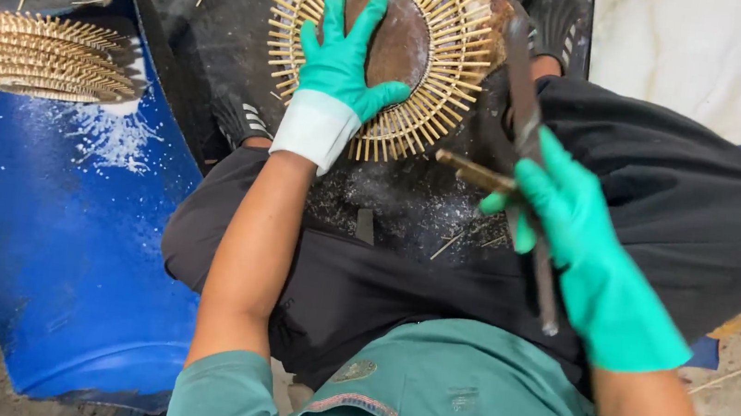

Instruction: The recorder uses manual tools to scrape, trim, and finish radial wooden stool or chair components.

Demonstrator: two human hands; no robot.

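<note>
Dark, dusty floor (222, 42) lies under a round sunburst frame (442, 67) of thin sticks, far centre. Left hand (341, 56) lies flat on its brown middle disc, fingers spread, gripping nothing. Right hand (573, 222) is closed round a long blade (528, 133) and a short stick (472, 170). Pressing firmly would steady the frame; the blade should stay clear of that palm. Finished frames (34, 56) sit stacked far left on a blue barrel (61, 229).

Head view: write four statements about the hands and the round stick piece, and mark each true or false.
1. The left hand lies flat on the round stick piece. True.
2. The right hand is bare. False: it wears a green glove.
3. The right hand holds a long metal tool. True.
4. The stack of stick discs lies on a red drum. False: it lies on a blue drum.
</note>
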